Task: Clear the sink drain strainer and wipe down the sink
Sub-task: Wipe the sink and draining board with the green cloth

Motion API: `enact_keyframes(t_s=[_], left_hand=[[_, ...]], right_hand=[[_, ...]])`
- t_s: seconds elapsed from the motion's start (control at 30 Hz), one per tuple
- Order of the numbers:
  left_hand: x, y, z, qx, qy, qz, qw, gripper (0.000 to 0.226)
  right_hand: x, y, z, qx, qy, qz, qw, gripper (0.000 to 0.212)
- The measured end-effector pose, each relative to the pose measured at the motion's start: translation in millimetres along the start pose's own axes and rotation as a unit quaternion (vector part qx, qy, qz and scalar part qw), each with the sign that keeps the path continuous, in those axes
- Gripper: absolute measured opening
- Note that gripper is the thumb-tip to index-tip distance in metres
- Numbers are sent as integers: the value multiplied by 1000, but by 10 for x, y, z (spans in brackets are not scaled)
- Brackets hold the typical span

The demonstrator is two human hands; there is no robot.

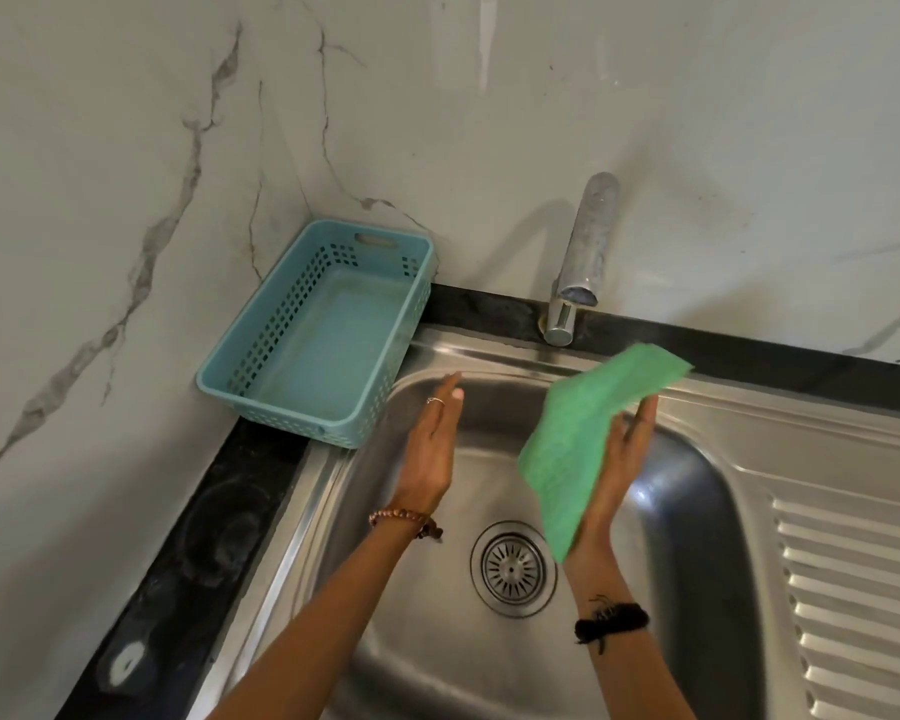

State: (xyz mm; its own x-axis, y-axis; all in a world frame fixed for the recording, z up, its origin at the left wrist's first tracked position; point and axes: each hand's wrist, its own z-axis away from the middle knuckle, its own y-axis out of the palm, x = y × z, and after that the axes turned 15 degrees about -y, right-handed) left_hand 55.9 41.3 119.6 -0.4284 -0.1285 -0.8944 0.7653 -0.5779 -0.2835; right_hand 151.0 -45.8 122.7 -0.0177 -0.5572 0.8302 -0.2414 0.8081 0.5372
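Observation:
A steel sink (687, 511) fills the lower right, with a round drain strainer (513, 568) seated in its bottom. My right hand (619, 470) is raised above the basin with fingers straight, and a green cloth (588, 433) lies against its palm, blurred. Whether the fingers grip the cloth cannot be told. My left hand (430, 449) is held flat and upright opposite it, fingers together and extended, holding nothing. Both hands hover over the basin, apart from each other.
An empty light-blue plastic basket (261, 356) stands on the black counter (198, 537) in the back left corner. A chrome tap (583, 252) rises behind the sink. A ribbed draining board (853, 589) lies to the right. Marble walls close the back and left.

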Motion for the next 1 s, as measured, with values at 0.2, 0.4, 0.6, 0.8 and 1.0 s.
enact_keyframes(t_s=[0.2, 0.4, 0.6, 0.8, 1.0], left_hand=[[118, 91, -435, -74, -52, -20, 996, 36], [392, 40, -577, -110, 25, -238, 965, 70], [523, 0, -618, -150, 71, -449, 878, 76], [437, -92, -593, -162, 89, -534, 825, 61], [349, -16, -562, -154, 56, -538, 827, 58]], right_hand=[[-903, 333, -202, 445, -193, 441, 755, 70], [-1251, 358, -384, 565, -366, 605, 426, 60], [-1186, 138, -575, 551, -428, 627, 346, 54], [-712, -514, -788, 504, -349, 720, 325, 80], [-296, -914, -743, 433, -192, 765, 437, 75]])
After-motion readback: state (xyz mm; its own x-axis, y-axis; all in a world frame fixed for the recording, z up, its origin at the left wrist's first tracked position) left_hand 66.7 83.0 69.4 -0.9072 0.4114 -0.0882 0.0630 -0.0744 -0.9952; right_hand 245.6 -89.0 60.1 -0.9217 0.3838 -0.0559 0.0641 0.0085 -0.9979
